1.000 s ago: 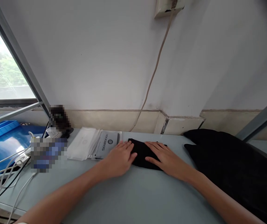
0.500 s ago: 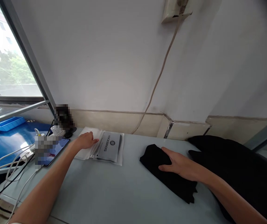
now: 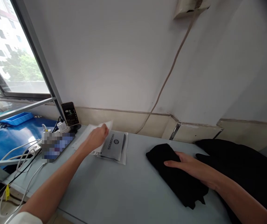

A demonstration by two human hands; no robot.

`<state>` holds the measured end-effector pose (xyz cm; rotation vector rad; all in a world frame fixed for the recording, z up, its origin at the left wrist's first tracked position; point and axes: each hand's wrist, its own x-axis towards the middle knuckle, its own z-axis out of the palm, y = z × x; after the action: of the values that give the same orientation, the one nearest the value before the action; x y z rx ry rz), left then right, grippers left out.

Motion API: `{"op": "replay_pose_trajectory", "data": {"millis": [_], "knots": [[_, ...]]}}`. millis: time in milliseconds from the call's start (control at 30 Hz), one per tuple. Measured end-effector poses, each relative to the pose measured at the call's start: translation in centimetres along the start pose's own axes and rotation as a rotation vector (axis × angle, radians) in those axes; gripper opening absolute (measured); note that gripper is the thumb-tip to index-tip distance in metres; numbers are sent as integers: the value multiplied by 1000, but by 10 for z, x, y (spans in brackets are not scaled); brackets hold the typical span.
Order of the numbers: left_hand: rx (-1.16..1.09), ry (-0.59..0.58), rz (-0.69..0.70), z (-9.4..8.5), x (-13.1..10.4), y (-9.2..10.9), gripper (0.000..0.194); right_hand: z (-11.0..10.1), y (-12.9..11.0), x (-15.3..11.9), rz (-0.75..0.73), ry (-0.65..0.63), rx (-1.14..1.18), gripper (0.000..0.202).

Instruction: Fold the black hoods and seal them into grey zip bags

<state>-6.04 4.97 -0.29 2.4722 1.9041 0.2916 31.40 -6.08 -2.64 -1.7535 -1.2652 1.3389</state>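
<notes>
My left hand (image 3: 97, 137) is closed, pinching a translucent plastic bag (image 3: 109, 124) whose edge rises off the stack. Just right of that hand lies a grey printed packet (image 3: 114, 146) reading ROCKBROS, in a clear sleeve. More translucent bags (image 3: 83, 137) lie flat to the left, partly covered by my forearm. My right hand (image 3: 186, 163) grips a folded black cloth (image 3: 164, 155), thumb on top and the other fingers mostly hidden at its far side. The cloth rests at a slant on the grey table, with a ragged lower end.
A larger pile of black fabric (image 3: 245, 168) covers the table's right side. On the left stand a phone on a stand (image 3: 71, 114), a blurred-out device (image 3: 58, 147) and white cables (image 3: 34, 179). Beyond the metal frame is a blue tray (image 3: 19, 119). A wall cable (image 3: 168, 76) hangs behind.
My left hand has moved right and curled closed, lifting a bag's edge from the stack. My right hand still holds the black cloth. The whole view has shifted slightly.
</notes>
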Motion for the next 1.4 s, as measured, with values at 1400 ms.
{"op": "replay_pose_trajectory", "data": {"millis": [1400], "knots": [[-288, 451, 538, 49, -57, 109, 13, 86, -24, -26, -200, -41, 296, 46]]}}
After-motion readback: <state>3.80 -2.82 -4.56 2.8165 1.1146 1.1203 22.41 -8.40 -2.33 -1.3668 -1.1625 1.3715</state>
